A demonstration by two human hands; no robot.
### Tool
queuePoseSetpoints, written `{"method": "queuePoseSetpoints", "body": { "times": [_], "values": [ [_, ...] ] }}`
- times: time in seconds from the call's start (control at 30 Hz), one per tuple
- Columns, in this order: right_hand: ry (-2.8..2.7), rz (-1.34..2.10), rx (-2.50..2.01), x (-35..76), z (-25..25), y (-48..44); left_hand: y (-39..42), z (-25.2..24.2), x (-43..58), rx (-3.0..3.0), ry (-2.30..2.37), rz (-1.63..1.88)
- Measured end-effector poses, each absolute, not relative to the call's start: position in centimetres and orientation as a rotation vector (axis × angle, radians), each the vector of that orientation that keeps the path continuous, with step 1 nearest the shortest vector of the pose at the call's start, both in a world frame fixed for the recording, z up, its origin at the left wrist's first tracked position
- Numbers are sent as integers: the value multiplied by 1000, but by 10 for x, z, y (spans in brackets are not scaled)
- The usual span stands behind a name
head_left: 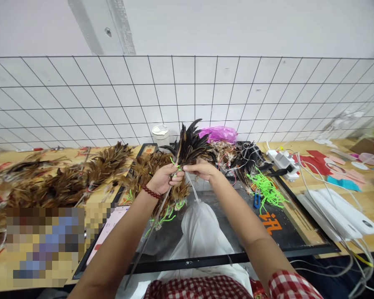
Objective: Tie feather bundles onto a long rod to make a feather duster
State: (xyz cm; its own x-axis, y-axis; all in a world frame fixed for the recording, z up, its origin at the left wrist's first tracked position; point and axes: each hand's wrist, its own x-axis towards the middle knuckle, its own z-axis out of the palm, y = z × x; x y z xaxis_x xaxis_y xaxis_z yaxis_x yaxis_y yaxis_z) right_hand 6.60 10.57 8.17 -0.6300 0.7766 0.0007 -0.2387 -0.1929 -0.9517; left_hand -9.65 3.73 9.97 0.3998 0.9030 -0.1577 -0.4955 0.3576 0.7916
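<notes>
My left hand, a beaded bracelet at its wrist, is closed around the base of a bunch of dark feathers whose tips point up and away. A bright green tie shows at its fingers. Close beside it, my right hand pinches at the base of the bunch; what lies between its fingertips is too small to make out. A thin whitish strip hangs below the hands towards a white translucent bag or cloth. Brown feather bunches lie left of my hands, some with green ties.
Green ties lie in a pile by a small blue tool on the black-framed board. Behind stand a white-lidded tub and pink plastic. White power strips with cables are at right, brown feathers at left.
</notes>
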Motion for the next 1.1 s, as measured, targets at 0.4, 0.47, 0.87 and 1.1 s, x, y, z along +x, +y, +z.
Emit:
{"method": "queuePoseSetpoints", "body": {
  "times": [0.4,0.47,0.87,1.1],
  "values": [
    [-1351,2086,-634,58,97,103,30,104,-69,673,607,994],
    [-1353,2063,-700,57,100,105,31,108,-66,797,769,1083],
    [-1071,2130,-627,58,103,111,38,115,-69,789,859,1161],
    [-1219,2248,-661,60,102,107,35,109,-70,718,681,1023]
  ]
}}
